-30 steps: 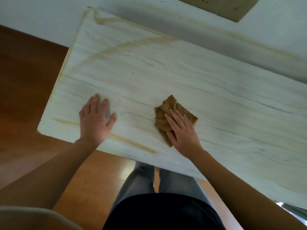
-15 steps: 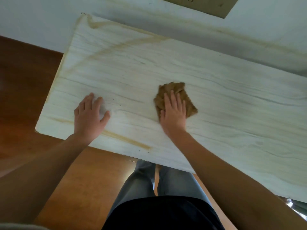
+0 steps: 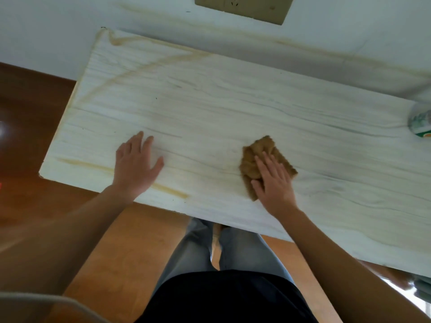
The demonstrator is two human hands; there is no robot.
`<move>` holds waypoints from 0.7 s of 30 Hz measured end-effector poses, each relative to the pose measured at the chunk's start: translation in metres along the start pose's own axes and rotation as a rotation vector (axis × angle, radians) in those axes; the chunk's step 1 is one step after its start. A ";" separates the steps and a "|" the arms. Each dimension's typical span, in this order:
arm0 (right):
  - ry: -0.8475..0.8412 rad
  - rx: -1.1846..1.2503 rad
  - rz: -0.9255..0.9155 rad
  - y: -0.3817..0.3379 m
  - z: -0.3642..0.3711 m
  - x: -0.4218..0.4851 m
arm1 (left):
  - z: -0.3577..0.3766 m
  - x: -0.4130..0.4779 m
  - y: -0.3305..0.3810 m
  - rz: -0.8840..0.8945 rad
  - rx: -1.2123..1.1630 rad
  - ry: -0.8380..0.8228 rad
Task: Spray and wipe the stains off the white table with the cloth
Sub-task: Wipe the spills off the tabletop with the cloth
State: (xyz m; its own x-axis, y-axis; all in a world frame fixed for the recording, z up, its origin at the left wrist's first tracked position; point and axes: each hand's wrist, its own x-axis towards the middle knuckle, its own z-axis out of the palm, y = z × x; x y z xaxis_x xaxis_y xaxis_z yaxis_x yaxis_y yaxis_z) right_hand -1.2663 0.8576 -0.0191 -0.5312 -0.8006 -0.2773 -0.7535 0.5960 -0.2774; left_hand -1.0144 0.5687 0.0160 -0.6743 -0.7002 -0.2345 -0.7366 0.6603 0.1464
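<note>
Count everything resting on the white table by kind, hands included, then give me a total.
Hands: 2, the left hand and the right hand
Cloths: 1, the brown cloth under the right hand
Containers: 1, the labelled container, cut off at the right edge of the picture
Total: 4

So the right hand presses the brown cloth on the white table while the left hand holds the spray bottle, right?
Not quite. The head view shows the left hand holding nothing, flat on the table; the right hand does press the cloth.
</note>
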 end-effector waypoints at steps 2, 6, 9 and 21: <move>0.029 0.043 0.177 0.030 -0.014 0.002 | 0.006 -0.011 0.037 0.128 0.031 -0.027; 0.008 0.030 0.276 0.034 -0.016 -0.005 | 0.028 -0.024 0.107 0.256 0.052 -0.098; -0.064 -0.069 0.098 0.017 -0.004 -0.033 | 0.042 -0.030 0.146 0.237 0.024 -0.131; -0.137 -0.063 -0.174 0.090 -0.009 -0.088 | 0.057 -0.034 0.169 0.183 0.051 -0.146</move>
State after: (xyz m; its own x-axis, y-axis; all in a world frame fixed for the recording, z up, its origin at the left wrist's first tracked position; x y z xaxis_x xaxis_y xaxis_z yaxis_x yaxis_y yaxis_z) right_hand -1.2903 0.9812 -0.0116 -0.3365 -0.8726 -0.3540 -0.8544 0.4410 -0.2749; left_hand -1.1129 0.7190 -0.0063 -0.7791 -0.5229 -0.3458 -0.5963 0.7883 0.1516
